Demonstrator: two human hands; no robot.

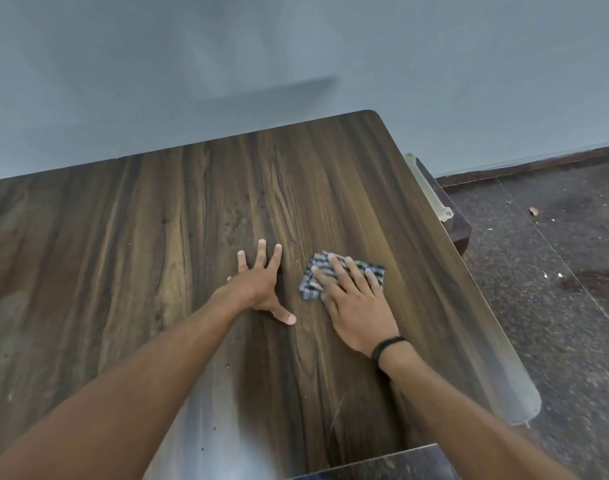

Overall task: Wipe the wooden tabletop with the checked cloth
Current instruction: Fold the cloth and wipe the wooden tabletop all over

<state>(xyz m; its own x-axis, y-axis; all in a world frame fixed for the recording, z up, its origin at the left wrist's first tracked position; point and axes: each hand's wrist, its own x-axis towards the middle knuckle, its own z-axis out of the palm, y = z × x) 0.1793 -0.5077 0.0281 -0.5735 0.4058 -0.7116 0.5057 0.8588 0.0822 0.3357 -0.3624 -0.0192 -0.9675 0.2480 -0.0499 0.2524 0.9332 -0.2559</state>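
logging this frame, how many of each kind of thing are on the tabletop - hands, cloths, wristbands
hands: 2 (left hand, right hand)
checked cloth: 1
black wristband: 1
total: 4, all on the wooden tabletop

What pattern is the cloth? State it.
Blue, white and dark checks; cloth under the right hand, head view.

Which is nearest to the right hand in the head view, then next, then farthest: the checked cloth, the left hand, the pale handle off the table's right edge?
From the right hand:
1. checked cloth, under its fingers, touching.
2. left hand, just to its left, flat on the tabletop.
3. pale handle, beyond the right edge, toward the wall.
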